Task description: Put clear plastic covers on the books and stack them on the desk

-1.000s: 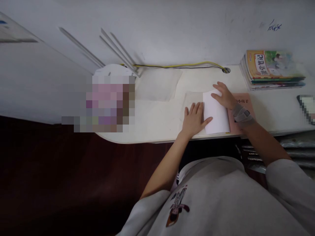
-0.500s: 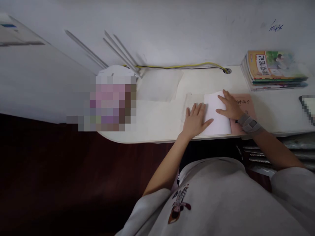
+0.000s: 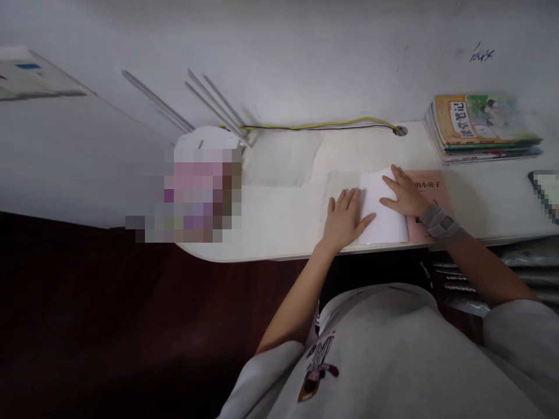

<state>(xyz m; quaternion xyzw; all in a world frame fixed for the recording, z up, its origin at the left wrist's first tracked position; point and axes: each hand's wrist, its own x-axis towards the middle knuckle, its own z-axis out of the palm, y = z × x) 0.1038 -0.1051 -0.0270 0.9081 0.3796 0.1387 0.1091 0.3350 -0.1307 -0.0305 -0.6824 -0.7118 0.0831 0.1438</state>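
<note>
On the white desk lies a booklet with a pink printed page (image 3: 432, 201) at its right and a blank white inner side (image 3: 379, 215) at its left. A clear plastic book cover (image 3: 334, 181) reaches out flat past the white side to the left. My left hand (image 3: 343, 221) rests on that clear cover, fingers spread, thumb over the edge of the white side. My right hand (image 3: 406, 195) lies across the white side and the pink page, fingers stretched out. Neither hand grasps anything. The right wrist carries a grey band (image 3: 440, 221).
A stack of books (image 3: 484, 128) stands at the back right. A clear sheet (image 3: 282, 157) lies left of centre beside a white router (image 3: 205, 138) with antennas. Yellow and black cables (image 3: 323, 124) run along the wall into a hole. A dark-edged device (image 3: 544, 195) sits far right.
The view has shifted slightly, so the desk appears a little lower. Both hands keep nearly the same places on the cover and booklet.
</note>
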